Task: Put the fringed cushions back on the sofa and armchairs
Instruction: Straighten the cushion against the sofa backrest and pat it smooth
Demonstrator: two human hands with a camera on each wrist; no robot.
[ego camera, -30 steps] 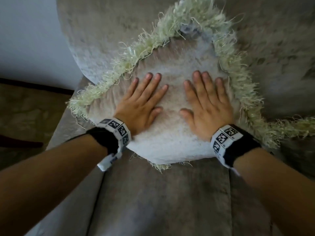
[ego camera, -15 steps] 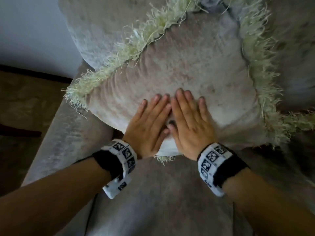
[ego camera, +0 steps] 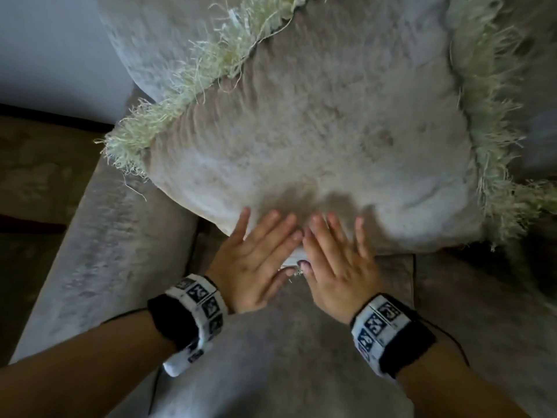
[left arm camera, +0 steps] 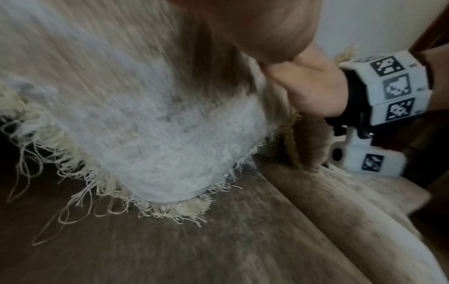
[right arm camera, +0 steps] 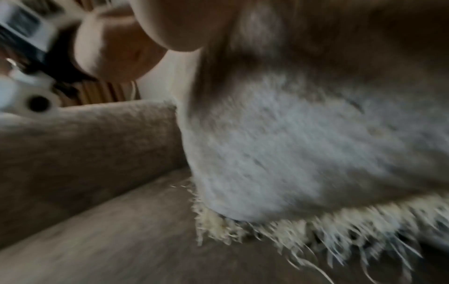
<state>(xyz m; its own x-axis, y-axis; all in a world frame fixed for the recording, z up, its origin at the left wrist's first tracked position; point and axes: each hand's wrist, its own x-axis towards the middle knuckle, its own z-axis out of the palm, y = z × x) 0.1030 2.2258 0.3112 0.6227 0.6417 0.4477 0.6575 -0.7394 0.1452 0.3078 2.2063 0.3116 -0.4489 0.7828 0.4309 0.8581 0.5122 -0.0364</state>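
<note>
Head view gives us the fringed cushion (ego camera: 316, 140) standing on one corner on the seat (ego camera: 286, 357) of the grey-beige sofa or armchair, we cannot tell which, leaning back against the backrest (ego camera: 144, 49). Its pale yellow-green fringe (ego camera: 187, 95) runs along its upper left and right edges. At the cushion's lowest corner we see our left hand (ego camera: 256, 267) and right hand (ego camera: 337, 267) laid side by side, palms down, thumbs nearly touching. The fingers (ego camera: 278, 224) of both hands are straight and slightly spread, tips resting on the plush face; nothing is pinched. Left of the cushion runs the padded armrest (ego camera: 99, 251), and beyond that the brown floor (ego camera: 39, 164) and a white wall (ego camera: 45, 46). Each wrist carries a black band with white marker blocks (ego camera: 199, 309). Both wrist views are blurred, showing the cushion's lower fringe brushing the seat.
</note>
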